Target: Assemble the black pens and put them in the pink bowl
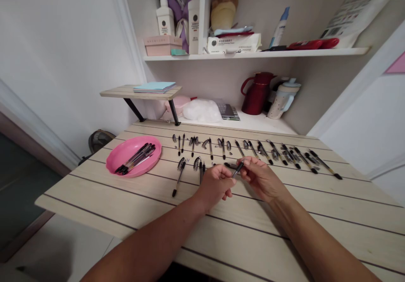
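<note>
Over the slatted tabletop [259, 248]: both bare hands meet near the middle, forearms reaching up from the near edge.
Left hand [217, 185]: thumb and forefinger pinch the lower end of a black-and-clear pen piece [238, 170]; the other fingers curl in below.
Right hand [261, 177]: thumb and fingertips pinch the upper end of that same piece, just above the left hand.
Pen piece between them: tilted, up off the wood, its dark part toward the right hand. I can't make out from here whether it's one part or two joined.
Just beside the fingers: a dark pen part [229, 165] lies on the wood.
Far row: pen bodies [211, 149] and loose caps [219, 143] run in a long line out to the right, several lying aslant.
Near row: a slim pen [179, 180] with a black end lies left of the hands, a clear cap [181, 163] by its top.
Pink dish [114, 152]: over on the left, holding a bundle of pens [139, 159].
Back of the desk: a small raised stand [117, 92] bears blue paper [155, 86]; farther right, a dark red jug [258, 94] stands next to a speckled cup [281, 100].
Upper shelf [291, 52]: a plush toy [224, 9] sits behind a white packet [232, 44].
</note>
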Demonstrator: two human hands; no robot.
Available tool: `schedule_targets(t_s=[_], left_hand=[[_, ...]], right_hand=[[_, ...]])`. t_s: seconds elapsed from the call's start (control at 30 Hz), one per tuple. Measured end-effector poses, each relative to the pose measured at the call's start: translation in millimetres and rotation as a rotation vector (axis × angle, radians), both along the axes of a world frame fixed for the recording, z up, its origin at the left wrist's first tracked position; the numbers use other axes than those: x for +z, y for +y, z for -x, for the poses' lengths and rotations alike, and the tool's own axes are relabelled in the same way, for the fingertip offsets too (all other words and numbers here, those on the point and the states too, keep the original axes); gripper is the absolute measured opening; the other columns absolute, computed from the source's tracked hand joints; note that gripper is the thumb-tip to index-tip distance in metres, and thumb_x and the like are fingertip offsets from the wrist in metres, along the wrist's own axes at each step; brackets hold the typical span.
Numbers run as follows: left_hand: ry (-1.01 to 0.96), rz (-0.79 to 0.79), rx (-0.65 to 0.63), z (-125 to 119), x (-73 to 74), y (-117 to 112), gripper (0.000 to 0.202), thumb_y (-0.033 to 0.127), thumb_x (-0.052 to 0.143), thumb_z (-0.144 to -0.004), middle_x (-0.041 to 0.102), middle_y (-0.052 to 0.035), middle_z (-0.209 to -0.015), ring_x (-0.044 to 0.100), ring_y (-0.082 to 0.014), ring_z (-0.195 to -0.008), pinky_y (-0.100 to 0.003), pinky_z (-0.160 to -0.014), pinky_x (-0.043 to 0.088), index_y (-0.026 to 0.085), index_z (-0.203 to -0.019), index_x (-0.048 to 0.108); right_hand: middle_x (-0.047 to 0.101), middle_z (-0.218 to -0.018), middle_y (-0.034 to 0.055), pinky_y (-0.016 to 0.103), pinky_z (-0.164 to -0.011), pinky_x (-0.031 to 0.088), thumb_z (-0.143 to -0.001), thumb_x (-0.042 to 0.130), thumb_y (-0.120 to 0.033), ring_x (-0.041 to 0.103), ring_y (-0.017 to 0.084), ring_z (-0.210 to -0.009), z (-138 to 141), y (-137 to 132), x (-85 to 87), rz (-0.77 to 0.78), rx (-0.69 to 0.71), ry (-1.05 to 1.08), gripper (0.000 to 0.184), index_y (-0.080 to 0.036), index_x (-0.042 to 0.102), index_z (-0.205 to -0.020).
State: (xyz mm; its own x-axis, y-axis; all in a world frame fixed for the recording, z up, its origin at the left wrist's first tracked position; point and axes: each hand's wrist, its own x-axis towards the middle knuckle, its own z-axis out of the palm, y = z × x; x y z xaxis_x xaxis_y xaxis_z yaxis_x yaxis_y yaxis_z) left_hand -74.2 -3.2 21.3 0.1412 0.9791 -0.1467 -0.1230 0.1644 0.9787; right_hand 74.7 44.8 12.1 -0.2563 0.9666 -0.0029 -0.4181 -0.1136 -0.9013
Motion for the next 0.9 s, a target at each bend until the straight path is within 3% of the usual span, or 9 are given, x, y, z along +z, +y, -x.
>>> schedule_targets(t_s=[0.13,0.3,0.43,0.63,0.77,0.83,0.9], left_hand=[[0.006,0.000,0.006,0,0.4,0,0.016,0.020,0.059,-0.063,0.046,0.0072,-0.050,0.045,-0.0046,-0.035,-0.014,-0.032,0.029,0.017,-0.072,0.047],[0.009,-0.005,0.007,0,-0.3,0,0.016,0.021,0.059,-0.062,0.046,0.0075,-0.050,0.045,-0.0047,-0.035,-0.014,-0.032,0.029,0.017,-0.072,0.047],[0.010,0.002,0.005,0,-0.2,0,0.015,0.021,0.059,-0.062,0.046,0.0079,-0.049,0.044,-0.0042,-0.035,-0.014,-0.032,0.029,0.017,-0.071,0.047],[0.022,0.003,0.012,0,0.3,0,0.015,0.020,0.058,-0.062,0.046,0.0073,-0.051,0.045,-0.0046,-0.036,-0.014,-0.032,0.028,0.017,-0.071,0.047],[0.018,0.014,0.016,0,0.9,0,0.015,0.021,0.059,-0.062,0.046,0.0077,-0.048,0.045,-0.0050,-0.036,-0.014,-0.032,0.028,0.017,-0.070,0.047],[0.006,0.008,0.029,1,1.2,1,0.014,0.020,0.058,-0.062,0.046,0.0077,-0.047,0.044,-0.0050,-0.036,-0.014,-0.032,0.028,0.017,-0.070,0.047],[-0.009,-0.001,0.048,2,1.3,2,0.014,0.019,0.058,-0.062,0.046,0.0077,-0.046,0.044,-0.0054,-0.036,-0.015,-0.033,0.028,0.017,-0.070,0.047]], right_hand=[[0.062,-0.076,0.0035,0.020,-0.040,0.029,-0.068,0.068,-0.039,0.044,0.008,-0.051,0,0,-0.4,0.016,0.023,0.036,0.022,-0.019,0.066,-0.077],[0.058,-0.063,0.0001,0.019,-0.038,0.026,-0.063,0.073,-0.028,0.041,0.006,-0.047,-1,2,-2.3,0.004,-0.011,0.011,0.014,-0.018,0.064,-0.070],[0.061,-0.071,0.0019,0.020,-0.038,0.026,-0.066,0.070,-0.032,0.043,0.007,-0.048,-1,3,-3.2,-0.002,0.010,0.031,0.015,-0.019,0.065,-0.073],[0.053,-0.059,-0.0012,0.019,-0.038,0.025,-0.065,0.072,-0.028,0.041,0.007,-0.048,-2,3,-4.0,-0.006,-0.008,0.000,0.014,-0.018,0.065,-0.072],[0.054,-0.065,-0.0007,0.019,-0.039,0.026,-0.067,0.069,-0.032,0.042,0.007,-0.050,-2,4,-5.4,-0.030,-0.010,-0.029,0.018,-0.018,0.064,-0.077],[0.057,-0.071,0.0005,0.020,-0.041,0.028,-0.070,0.065,-0.037,0.044,0.008,-0.051,-4,7,-8.8,-0.064,-0.054,-0.093,0.022,-0.020,0.064,-0.084],[0.060,-0.075,0.0021,0.023,-0.045,0.033,-0.072,0.060,-0.040,0.047,0.010,-0.053,-7,11,-14.5,-0.138,-0.166,-0.286,0.025,-0.020,0.063,-0.086]])
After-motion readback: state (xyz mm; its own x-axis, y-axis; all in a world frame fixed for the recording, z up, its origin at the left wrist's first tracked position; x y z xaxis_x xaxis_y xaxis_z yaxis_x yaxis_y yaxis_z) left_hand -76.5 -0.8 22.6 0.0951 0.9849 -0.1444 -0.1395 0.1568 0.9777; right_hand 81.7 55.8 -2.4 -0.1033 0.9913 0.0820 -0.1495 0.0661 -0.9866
